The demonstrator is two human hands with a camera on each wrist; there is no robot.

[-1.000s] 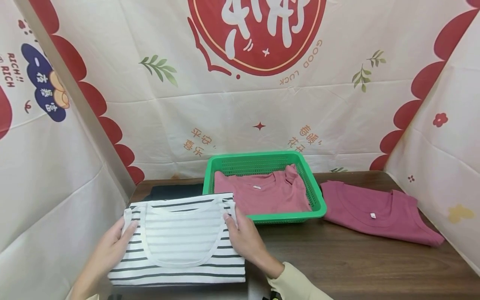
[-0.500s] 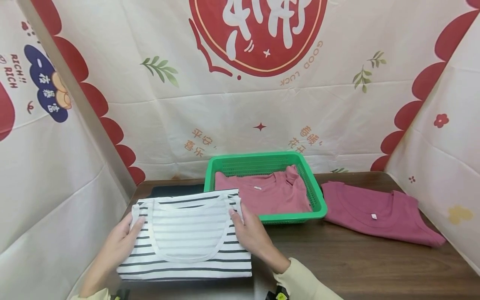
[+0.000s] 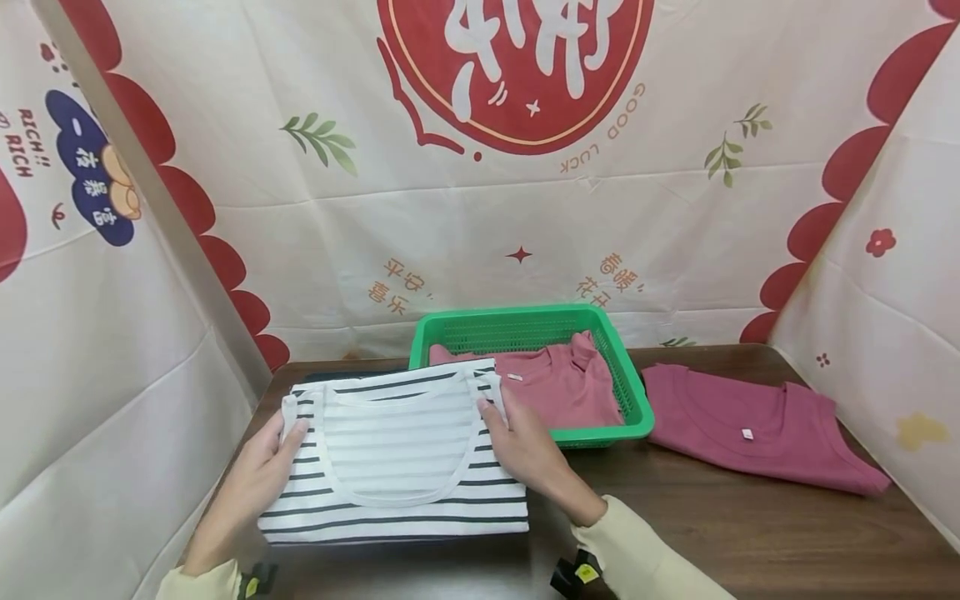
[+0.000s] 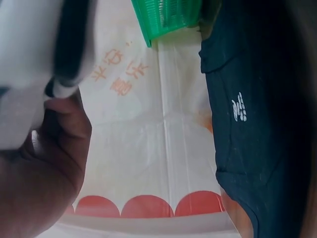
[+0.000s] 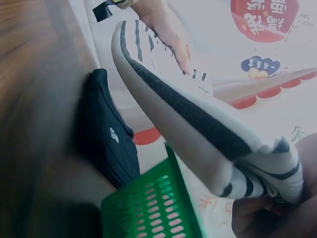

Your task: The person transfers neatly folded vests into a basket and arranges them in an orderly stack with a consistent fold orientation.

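Note:
A folded white shirt with dark stripes (image 3: 397,450) is held up over the table by both hands, its wide neckline facing up. My left hand (image 3: 258,475) pinches its left shoulder, thumb on top. At the right shoulder, my right hand (image 3: 528,446) grips it the same way. The shirt's far right corner overlaps the near left part of a green basket (image 3: 637,417) in the head view. Inside the basket lies a pink shirt (image 3: 570,392). Below the striped shirt, a dark navy folded garment (image 4: 247,109) with a small white print shows in the left wrist view.
A folded magenta shirt (image 3: 757,425) lies on the brown wooden table (image 3: 712,533) to the right of the basket. Printed white cloth (image 3: 480,225) hangs behind the table and along both sides.
Both hands have carried the striped shirt to the right and farther from me, and its corner now covers part of the basket. The basket and the magenta shirt have stayed put.

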